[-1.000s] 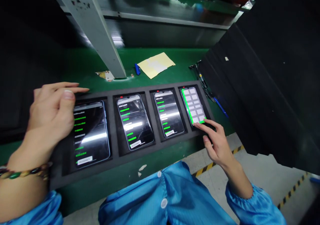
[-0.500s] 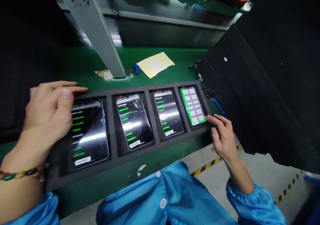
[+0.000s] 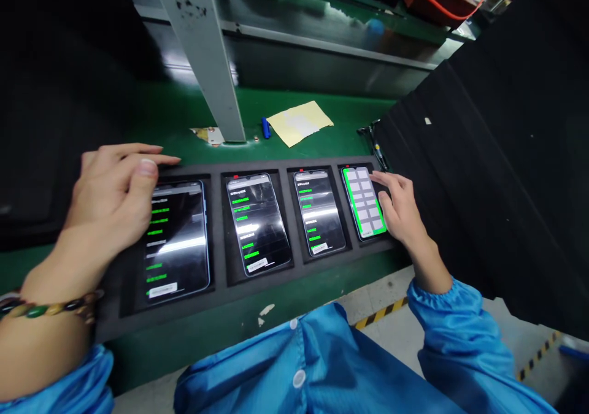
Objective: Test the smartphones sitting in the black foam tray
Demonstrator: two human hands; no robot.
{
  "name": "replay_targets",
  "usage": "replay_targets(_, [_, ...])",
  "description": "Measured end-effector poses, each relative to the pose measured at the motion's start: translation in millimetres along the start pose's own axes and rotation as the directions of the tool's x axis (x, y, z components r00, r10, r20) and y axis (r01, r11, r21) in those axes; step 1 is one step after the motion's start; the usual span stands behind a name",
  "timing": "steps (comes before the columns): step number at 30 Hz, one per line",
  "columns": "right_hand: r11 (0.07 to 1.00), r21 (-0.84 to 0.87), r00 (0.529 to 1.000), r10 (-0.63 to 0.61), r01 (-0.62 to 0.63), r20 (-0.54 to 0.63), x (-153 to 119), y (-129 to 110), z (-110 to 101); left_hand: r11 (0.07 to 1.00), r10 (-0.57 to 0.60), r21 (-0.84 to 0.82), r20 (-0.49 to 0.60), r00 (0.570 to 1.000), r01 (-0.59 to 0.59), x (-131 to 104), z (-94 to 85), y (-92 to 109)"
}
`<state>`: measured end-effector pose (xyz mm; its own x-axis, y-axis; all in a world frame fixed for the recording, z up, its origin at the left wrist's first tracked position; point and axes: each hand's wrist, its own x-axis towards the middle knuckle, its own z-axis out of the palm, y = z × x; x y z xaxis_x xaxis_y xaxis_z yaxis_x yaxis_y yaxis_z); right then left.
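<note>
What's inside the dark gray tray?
Four smartphones, one per recess: the leftmost phone, second phone and third phone show dark screens with text; the rightmost phone shows pale blocks and green edges. The left hand covers the leftmost phone's upper-left corner; what lies beneath the phones is hidden.

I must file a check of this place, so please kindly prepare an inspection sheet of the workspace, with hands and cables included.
Surface: green bench, with a pale worn patch near the front edge.
Job's things: four phones, screens lit, each in a slot of the dark tray; the rightmost phone shows pale blocks edged with green.
Clutter: yellow paper, small blue object beside it.
Hands: left hand at the tray's left end; right hand at the rightmost phone's right edge, contact unclear. Neither grips anything.
Cables: dark thin items near the tray's far right corner, possibly cables.
Surroundings: grey post, black panel, striped floor tape.
</note>
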<state>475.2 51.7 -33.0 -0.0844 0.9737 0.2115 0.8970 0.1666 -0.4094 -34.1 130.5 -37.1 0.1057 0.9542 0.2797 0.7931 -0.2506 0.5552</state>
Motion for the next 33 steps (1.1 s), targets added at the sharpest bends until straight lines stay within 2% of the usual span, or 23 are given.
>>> replay_targets(5, [0.999, -0.020, 0.999, -0.041, 0.040, -0.019, 31.8, -0.3, 4.1, 1.000, 0.010, 0.009, 0.002, 1.000, -0.010, 0.7, -1.3, 1.6])
replay_targets(7, [0.998, -0.034, 0.998, -0.056, 0.056, -0.011, 36.3, -5.8, 5.7, 1.000, 0.009, 0.015, 0.052, 0.999, -0.010, 0.7, -3.7, 5.6])
replay_targets(9, [0.996, -0.039, 0.997, -0.082, 0.083, 0.007, 36.9, -14.5, 8.7, 1.000, -0.002, 0.013, 0.086, 0.996, 0.001, 0.6, -6.0, 11.4])
replay_targets(14, [0.985, -0.001, 0.982, -0.169, 0.170, 0.084, 34.1, -33.2, 17.7, 0.998, -0.047, 0.035, 0.084, 0.995, 0.044, 0.6, -7.6, 23.8])
replay_targets(17, [0.986, -0.001, 0.982, -0.167, 0.167, 0.092, 33.0, -29.9, 16.7, 0.998, -0.044, 0.053, 0.109, 0.993, 0.038, 0.7, -6.1, 21.4])
replay_targets(20, [0.993, -0.016, 0.992, -0.113, 0.114, 0.049, 29.2, -19.4, 11.3, 1.000, -0.003, 0.019, 0.045, 0.999, 0.002, 0.7, -3.3, 11.2])
replay_targets(26, [0.994, 0.024, 0.991, -0.111, 0.110, 0.072, -2.7, -14.8, -0.8, 1.000, -0.006, 0.003, 0.008, 1.000, 0.006, 0.2, -0.6, 0.4])
replay_targets(33, [0.998, 0.056, 0.998, -0.009, 0.006, 0.061, -79.3, -28.5, -14.7, 0.999, -0.028, 0.016, 0.000, 1.000, 0.028, -0.1, -3.3, 14.5])
